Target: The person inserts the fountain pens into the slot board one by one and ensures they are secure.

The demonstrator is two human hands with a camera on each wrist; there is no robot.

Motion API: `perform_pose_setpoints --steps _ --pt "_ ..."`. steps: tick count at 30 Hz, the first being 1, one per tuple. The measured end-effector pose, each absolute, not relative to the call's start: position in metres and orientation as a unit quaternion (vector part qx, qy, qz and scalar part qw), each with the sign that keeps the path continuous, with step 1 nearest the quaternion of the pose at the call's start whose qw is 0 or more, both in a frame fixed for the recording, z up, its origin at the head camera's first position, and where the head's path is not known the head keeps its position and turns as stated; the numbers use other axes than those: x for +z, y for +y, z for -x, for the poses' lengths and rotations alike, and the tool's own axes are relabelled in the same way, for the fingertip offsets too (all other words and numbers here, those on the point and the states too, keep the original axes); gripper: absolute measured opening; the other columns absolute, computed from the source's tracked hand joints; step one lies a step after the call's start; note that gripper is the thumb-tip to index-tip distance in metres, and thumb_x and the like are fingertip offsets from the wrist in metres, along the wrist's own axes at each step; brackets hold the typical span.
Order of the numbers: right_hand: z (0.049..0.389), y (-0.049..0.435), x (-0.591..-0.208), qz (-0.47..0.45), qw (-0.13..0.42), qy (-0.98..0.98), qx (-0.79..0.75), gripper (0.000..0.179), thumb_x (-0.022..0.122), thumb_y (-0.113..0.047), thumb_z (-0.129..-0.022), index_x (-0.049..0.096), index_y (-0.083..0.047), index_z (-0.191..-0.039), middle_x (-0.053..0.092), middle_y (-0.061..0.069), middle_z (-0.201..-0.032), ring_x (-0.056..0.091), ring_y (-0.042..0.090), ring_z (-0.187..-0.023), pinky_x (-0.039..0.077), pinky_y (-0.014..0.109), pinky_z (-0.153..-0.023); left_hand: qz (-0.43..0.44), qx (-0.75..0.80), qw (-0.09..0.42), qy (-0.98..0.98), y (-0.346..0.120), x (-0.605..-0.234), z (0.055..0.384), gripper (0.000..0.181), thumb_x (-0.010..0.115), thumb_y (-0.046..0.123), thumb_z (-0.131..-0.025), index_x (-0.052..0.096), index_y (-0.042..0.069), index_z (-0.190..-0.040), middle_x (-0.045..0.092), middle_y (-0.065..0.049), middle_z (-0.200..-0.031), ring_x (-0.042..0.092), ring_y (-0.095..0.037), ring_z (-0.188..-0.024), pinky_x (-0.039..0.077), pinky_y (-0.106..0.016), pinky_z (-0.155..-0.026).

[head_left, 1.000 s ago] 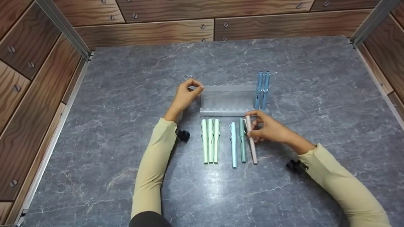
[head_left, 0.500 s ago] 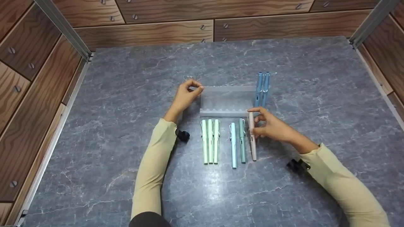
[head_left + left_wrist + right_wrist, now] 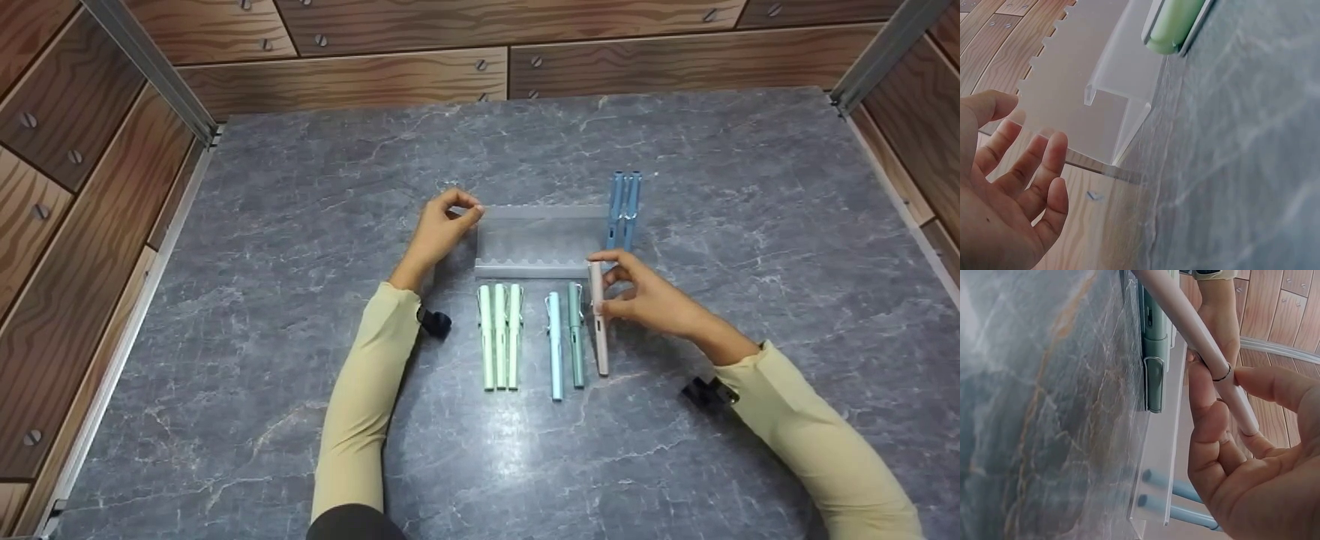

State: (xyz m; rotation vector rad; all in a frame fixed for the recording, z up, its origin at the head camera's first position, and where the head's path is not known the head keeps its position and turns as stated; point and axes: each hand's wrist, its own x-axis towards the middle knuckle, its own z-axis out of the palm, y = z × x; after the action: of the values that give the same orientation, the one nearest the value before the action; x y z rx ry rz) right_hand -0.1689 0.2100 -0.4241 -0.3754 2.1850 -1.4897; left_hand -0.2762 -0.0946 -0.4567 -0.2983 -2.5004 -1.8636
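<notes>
My left hand (image 3: pixel 435 232) pinches the upper left corner of a translucent pen stand (image 3: pixel 540 238); in the left wrist view the thumb and forefinger meet at the edge of its panel (image 3: pixel 1067 107). Between thumb and fingers, my right hand (image 3: pixel 649 304) holds a pale pink pen (image 3: pixel 601 349), its capped end toward the stand's front lip and the forefinger on that end. Part of the pen's side is hidden by the fingers. Two blue pens (image 3: pixel 616 202) lean side by side in the stand's right end. Left of the pink pen lies a dark green pen (image 3: pixel 577 352).
A light blue pen (image 3: pixel 556 352) lies left of the dark green one. Further left, three pale green pens (image 3: pixel 500 345) lie close together below the stand. The grey marbled table (image 3: pixel 300 187) is bordered by wood-patterned walls (image 3: pixel 345 79) and metal posts (image 3: pixel 161 71).
My right hand has lifted the pink pen and carried it slightly forward to the stand's front lip, turning it so its side slot shows. The left hand stays put.
</notes>
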Motion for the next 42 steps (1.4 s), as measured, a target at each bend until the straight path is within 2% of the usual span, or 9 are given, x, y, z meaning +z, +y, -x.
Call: perform_pose_setpoints --steps 9,13,19,28,35,42 --pt "0.1693 0.2099 -0.4235 0.154 0.208 0.806 -0.532 0.067 0.061 0.008 -0.084 0.032 -0.002 -0.144 0.048 0.014 -0.100 0.064 0.021 -0.071 0.054 0.027 -0.067 0.092 -0.595 0.005 -0.798 -0.0951 -0.4568 0.2758 0.016 0.065 0.015 -0.091 0.065 0.001 -0.098 0.064 -0.010 -0.098 0.065 -0.043 -0.082 0.047 -0.018 -0.063" --pt "0.1697 0.2101 -0.4233 0.159 0.199 0.806 -0.534 0.067 0.061 0.009 -0.084 0.032 -0.002 -0.143 0.049 0.014 -0.100 0.064 0.019 -0.071 0.053 0.026 -0.066 0.093 -0.597 0.008 -0.797 -0.0948 -0.4569 0.2757 0.015 0.066 0.014 -0.091 0.065 0.000 -0.098 0.064 -0.009 -0.097 0.065 -0.043 -0.081 0.048 -0.018 -0.063" --pt "0.1712 0.2121 -0.4218 0.164 0.187 0.797 -0.551 0.068 0.057 0.012 -0.084 0.029 -0.002 -0.144 0.050 0.015 -0.103 0.064 0.015 -0.074 0.056 0.026 -0.071 0.094 -0.602 0.011 -0.793 -0.0939 -0.4560 0.2754 0.015 0.066 0.012 -0.090 0.065 -0.001 -0.098 0.064 -0.008 -0.096 0.065 -0.041 -0.081 0.049 -0.018 -0.064" --pt "0.1754 0.2145 -0.4188 0.176 0.164 0.792 -0.561 0.068 0.052 0.015 -0.084 0.027 -0.004 -0.144 0.049 0.014 -0.106 0.066 0.016 -0.071 0.058 0.032 -0.071 0.094 -0.605 0.003 -0.791 -0.0948 -0.4550 0.2753 0.015 0.065 0.014 -0.092 0.064 0.000 -0.099 0.063 -0.008 -0.099 0.066 -0.042 -0.084 0.055 -0.034 -0.072" --pt "0.1757 0.2129 -0.4184 0.187 0.138 0.794 -0.562 0.067 0.052 0.018 -0.083 0.028 -0.001 -0.142 0.048 0.014 -0.105 0.064 0.014 -0.066 0.058 0.029 -0.067 0.099 -0.607 0.008 -0.788 -0.0945 -0.4551 0.2758 0.015 0.065 0.012 -0.090 0.065 -0.001 -0.098 0.064 -0.008 -0.097 0.065 -0.041 -0.082 0.051 -0.023 -0.067" --pt "0.1763 0.2119 -0.4192 0.194 0.110 0.799 -0.559 0.065 0.052 0.019 -0.082 0.033 0.000 -0.140 0.048 0.014 -0.104 0.062 0.016 -0.065 0.054 0.024 -0.062 0.100 -0.606 0.004 -0.789 -0.0954 -0.4559 0.2754 0.015 0.066 0.013 -0.091 0.065 0.000 -0.099 0.064 -0.008 -0.097 0.065 -0.043 -0.082 0.050 -0.019 -0.065"
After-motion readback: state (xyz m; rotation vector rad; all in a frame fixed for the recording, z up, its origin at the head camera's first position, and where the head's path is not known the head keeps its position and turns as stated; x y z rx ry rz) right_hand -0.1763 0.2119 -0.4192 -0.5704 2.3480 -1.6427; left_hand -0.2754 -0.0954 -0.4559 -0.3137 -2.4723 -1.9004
